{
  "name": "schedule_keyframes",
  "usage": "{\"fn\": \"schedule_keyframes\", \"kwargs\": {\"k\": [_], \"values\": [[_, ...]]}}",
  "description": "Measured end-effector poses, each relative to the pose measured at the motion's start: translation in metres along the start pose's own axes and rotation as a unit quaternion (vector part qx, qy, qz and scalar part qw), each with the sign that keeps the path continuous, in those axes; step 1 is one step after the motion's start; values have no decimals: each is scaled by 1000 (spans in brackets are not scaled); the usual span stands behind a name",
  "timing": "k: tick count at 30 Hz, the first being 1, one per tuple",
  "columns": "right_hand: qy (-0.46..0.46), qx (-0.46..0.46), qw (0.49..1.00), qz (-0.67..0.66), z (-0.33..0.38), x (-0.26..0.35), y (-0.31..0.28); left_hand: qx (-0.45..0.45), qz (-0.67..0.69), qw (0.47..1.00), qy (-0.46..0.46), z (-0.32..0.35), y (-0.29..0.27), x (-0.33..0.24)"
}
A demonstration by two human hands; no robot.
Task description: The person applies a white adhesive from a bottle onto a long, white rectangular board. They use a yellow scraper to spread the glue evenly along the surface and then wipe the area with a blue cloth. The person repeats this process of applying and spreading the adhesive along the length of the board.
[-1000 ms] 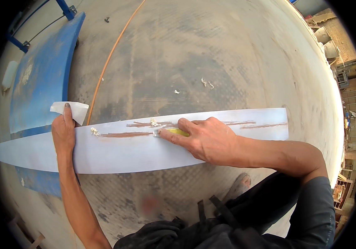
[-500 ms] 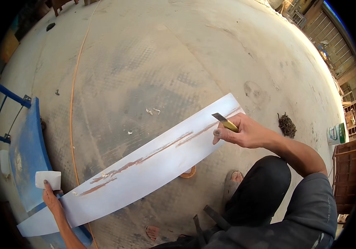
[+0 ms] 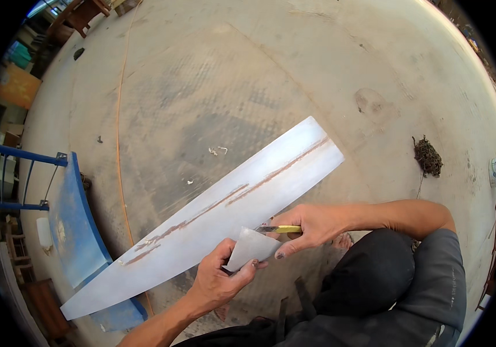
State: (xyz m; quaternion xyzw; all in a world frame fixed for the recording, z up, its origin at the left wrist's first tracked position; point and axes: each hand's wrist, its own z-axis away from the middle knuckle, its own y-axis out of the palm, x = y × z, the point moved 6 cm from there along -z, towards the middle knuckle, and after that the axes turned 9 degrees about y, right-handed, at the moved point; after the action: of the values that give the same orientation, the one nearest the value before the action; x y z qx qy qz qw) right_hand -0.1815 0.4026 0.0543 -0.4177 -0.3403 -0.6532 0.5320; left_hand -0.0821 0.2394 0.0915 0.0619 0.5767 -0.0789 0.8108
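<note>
Pinching a yellow-handled scraper point(image 3: 280, 229), my right hand point(image 3: 311, 226) meets my left hand point(image 3: 220, 277), whose grip clamps a grey card point(image 3: 250, 247), at the pale panel's point(image 3: 213, 217) six-o'clock edge. Dusty concrete floor point(image 3: 294, 75) all round; white tub point(image 3: 495, 171) at three o'clock.

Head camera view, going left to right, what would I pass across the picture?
Blue metal frame → blue curved panel → left hand holding a grey card → right hand with a yellow-handled scraper → dark debris clump.

blue bench point(image 3: 74, 231), debris clump point(image 3: 427, 156), concrete floor point(image 3: 248, 75).
</note>
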Motion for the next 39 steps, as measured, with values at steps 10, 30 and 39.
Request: {"fn": "schedule_keyframes", "kwargs": {"k": [10, 30, 39], "values": [[-76, -35, 994, 63, 15, -87, 18, 74, 230, 936, -256, -8, 57, 59], [3, -307, 783, 541, -70, -211, -209, -308, -461, 828, 79, -4, -65, -13], [-27, -315, 775, 548, -70, -237, -219, -459, -454, 761, -59, 18, -75, 2]]}}
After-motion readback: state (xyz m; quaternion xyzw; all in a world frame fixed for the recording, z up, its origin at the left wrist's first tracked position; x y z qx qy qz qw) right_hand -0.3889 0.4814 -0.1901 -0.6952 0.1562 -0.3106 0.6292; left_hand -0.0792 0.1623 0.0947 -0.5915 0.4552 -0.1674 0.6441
